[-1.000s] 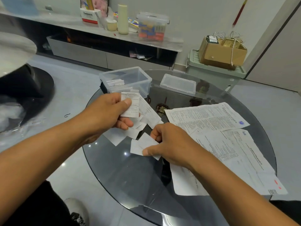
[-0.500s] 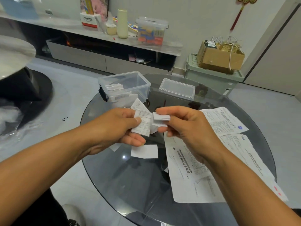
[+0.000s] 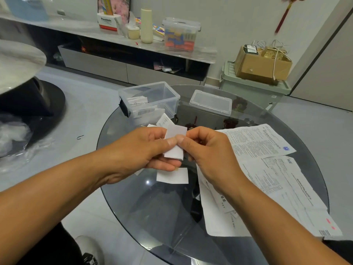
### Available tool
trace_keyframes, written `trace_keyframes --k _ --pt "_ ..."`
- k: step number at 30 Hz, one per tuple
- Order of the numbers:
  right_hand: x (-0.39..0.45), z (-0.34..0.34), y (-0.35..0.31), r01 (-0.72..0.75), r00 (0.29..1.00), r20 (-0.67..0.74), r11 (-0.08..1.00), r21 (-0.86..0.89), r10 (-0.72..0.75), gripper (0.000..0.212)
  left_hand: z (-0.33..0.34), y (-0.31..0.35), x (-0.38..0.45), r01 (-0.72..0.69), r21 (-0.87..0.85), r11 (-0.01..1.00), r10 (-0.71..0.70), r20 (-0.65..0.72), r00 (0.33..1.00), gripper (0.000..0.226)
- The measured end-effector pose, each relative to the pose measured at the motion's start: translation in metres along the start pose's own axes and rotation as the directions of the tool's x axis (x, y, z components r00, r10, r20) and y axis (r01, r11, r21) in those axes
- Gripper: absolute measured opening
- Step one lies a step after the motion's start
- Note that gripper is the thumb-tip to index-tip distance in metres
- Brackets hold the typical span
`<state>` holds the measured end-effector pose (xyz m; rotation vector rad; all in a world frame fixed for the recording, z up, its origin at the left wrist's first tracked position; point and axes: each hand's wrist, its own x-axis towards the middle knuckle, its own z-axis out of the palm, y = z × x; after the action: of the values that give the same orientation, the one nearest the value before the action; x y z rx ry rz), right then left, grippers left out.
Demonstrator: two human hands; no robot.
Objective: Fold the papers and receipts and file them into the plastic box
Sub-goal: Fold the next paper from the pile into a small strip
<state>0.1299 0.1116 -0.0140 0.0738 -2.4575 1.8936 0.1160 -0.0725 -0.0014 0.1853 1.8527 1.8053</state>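
Left hand (image 3: 141, 150) and right hand (image 3: 208, 153) together above the glass worktop (image 3: 152, 213), thumbs pinching one small white receipt (image 3: 174, 142). Another receipt slip (image 3: 172, 176) flat just below. Open plastic box (image 3: 150, 100) behind, slips inside; large papers (image 3: 267, 169) at right.

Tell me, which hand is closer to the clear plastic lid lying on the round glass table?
Right. The right hand sits just below the clear plastic lid; the left hand is farther off, nearer the open box.
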Motion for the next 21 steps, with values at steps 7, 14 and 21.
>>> trace_keyframes --k 7,14,21 --pt "0.005 0.0 -0.004 -0.068 0.998 0.003 0.996 -0.057 0.068 0.023 -0.01 0.004 0.004 -0.134 0.204 0.97 0.199 -0.34 0.919 0.021" --pt "-0.005 0.006 -0.001 0.119 0.931 0.308 0.634 -0.764 0.197 0.048 -0.027 0.005 0.009 -0.124 0.222 0.967 0.218 -0.472 0.854 0.022" --pt "-0.004 -0.001 -0.002 0.021 0.897 0.357 0.781 -0.624 0.261 0.026 -0.009 0.001 0.007 -0.075 0.165 0.983 0.14 -0.429 0.892 0.02"
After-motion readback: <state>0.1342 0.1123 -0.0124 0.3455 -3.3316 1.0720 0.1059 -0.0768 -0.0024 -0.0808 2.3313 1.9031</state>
